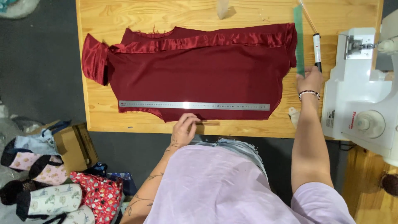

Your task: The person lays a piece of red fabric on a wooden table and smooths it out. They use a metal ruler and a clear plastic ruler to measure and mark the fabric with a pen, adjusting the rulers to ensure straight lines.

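Left hand point(183, 129) flat on satiny red fabric point(195, 79); right fingers point(310, 76) seemingly around translucent green ruler point(299, 39).

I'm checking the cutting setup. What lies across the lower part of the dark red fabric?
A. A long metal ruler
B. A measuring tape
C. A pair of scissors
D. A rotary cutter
A: a long metal ruler lies flat along the lower part of the dark red fabric, just above the left hand.

L hand point(183, 129) on red fabric point(199, 79), R hand point(310, 79) at green ruler point(299, 39)
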